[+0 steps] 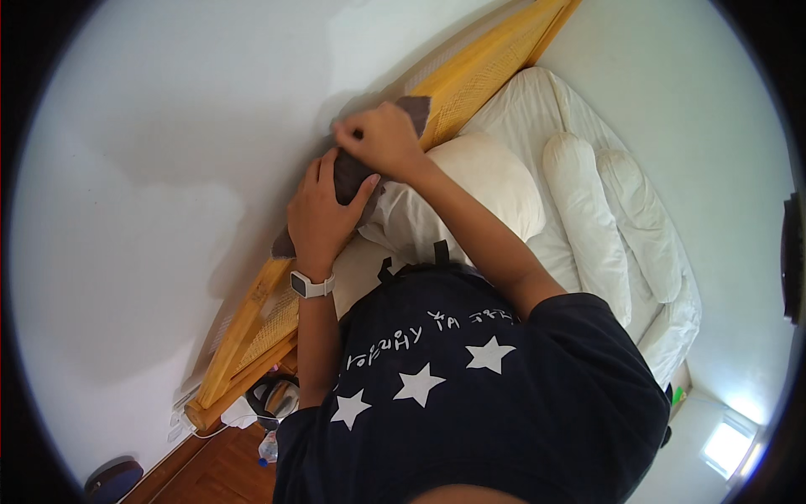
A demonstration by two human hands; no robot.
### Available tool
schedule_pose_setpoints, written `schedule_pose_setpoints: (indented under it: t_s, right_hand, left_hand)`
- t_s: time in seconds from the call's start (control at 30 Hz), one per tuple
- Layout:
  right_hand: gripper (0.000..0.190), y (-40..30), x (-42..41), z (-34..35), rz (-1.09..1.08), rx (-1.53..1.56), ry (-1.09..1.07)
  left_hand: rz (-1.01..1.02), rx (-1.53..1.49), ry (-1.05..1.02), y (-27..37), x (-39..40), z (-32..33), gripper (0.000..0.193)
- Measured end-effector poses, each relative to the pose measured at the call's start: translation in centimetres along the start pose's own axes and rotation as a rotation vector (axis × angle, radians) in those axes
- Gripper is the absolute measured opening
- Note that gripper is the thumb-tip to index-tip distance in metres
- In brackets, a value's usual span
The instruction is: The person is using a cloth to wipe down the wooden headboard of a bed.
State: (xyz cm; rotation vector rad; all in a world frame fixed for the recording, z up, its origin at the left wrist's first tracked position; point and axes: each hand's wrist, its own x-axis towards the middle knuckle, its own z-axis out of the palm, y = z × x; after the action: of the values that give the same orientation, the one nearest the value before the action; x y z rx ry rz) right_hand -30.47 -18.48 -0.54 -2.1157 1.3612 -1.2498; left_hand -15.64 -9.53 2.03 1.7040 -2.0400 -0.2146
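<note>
A dark grey-brown cloth (352, 179) lies over the top of a yellow wooden headboard (475, 79) with woven panels. My left hand (324, 208), a pale smartwatch (312, 285) on its wrist, grips the cloth on the headboard, its thumb apart from its fingers. Just above it, my right hand (385, 140) is on the cloth with curled fingers, slightly blurred. Whether those fingers pinch the fabric is hidden. One corner of the cloth shows past my right hand, another below my left.
Against the headboard rest pale pillows (485, 183) on a white-sheeted bed (522, 101). Two long bolsters (585, 220) lie farther right. A white wall (157, 157) rises behind the headboard. Below left are a cable (214, 433), a plastic bottle (268, 447) and a wooden floor (214, 469).
</note>
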Motion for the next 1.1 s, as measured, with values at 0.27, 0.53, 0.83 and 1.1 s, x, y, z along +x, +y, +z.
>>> schedule_pose_setpoints:
  t_s: [0.27,0.53,0.83,1.1]
  right_hand:
    - [0.029,0.7,0.2,-3.9,0.074,0.228,-0.027]
    - [0.020,0.4,-4.6,-2.9,-0.172,0.134,-0.058]
    - [0.019,1.8,-4.0,-3.0,-0.211,0.114,-0.047]
    - [0.015,3.8,-1.6,-3.7,-0.189,0.001,-0.099]
  left_hand:
    - [0.043,0.000,0.065,-0.3,0.0,0.3,0.078]
    - [0.059,0.023,0.090,-0.5,0.0,0.5,0.071]
    - [0.033,-0.013,0.072,-0.4,0.1,0.5,0.063]
    - [0.020,0.014,0.062,-0.7,0.0,0.8,0.062]
